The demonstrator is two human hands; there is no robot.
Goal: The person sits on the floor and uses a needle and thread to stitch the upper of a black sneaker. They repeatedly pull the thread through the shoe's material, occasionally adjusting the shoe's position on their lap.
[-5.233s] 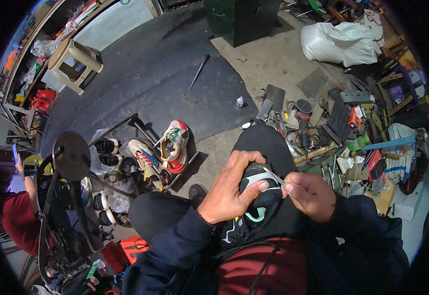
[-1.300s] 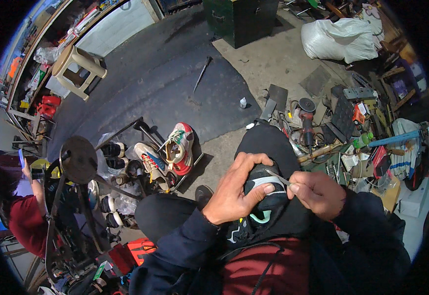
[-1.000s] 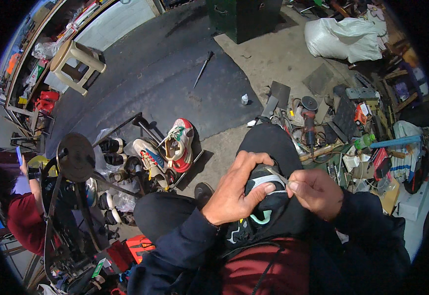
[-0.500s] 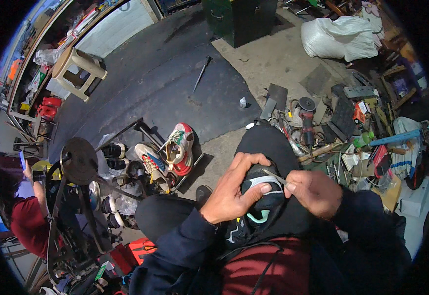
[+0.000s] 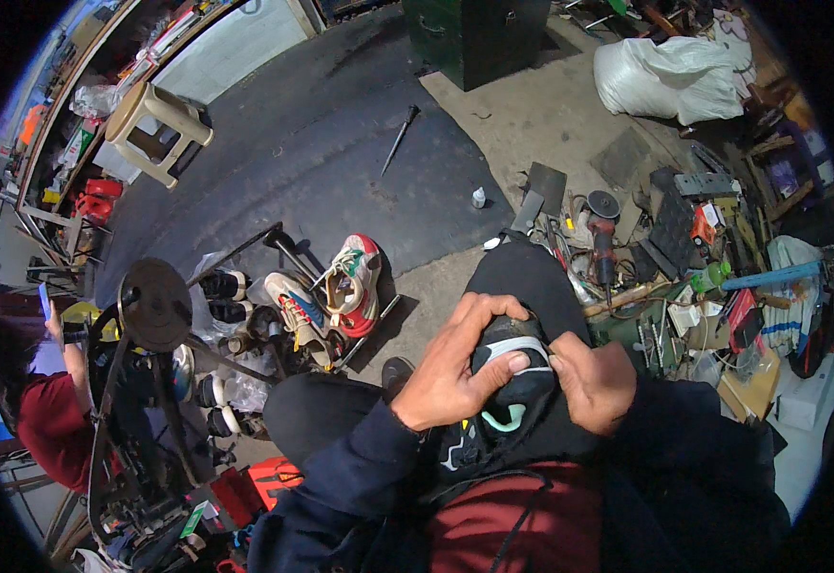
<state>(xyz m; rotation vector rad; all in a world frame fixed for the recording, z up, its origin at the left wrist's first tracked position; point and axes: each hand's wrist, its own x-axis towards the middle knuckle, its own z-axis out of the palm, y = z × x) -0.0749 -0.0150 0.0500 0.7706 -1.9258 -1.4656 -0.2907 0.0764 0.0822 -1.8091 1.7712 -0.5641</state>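
A black shoe (image 5: 528, 386) with a pale grey band and mint-green lining lies across my lap. My left hand (image 5: 448, 371) is wrapped round its left side, thumb pressing on the grey band and fingers reaching over the far end. At the shoe's right edge, my right hand (image 5: 593, 384) is closed, thumb and fingers pinched together against the band. Whatever lies in that pinch is hidden by the fingers. A second dark shoe part with white and yellow marks (image 5: 457, 453) shows below my left hand.
Left of me stand a pair of colourful sneakers (image 5: 351, 277) and a black machine with a round plate (image 5: 156, 304). A person in a red shirt (image 5: 54, 420) is beyond it. To my right are an angle grinder (image 5: 603, 239), loose tools and a blue-handled tool (image 5: 770, 275).
My right hand has moved left and in against the shoe. The thin, pale pointed piece it pinched before is now out of sight. My left hand keeps its hold.
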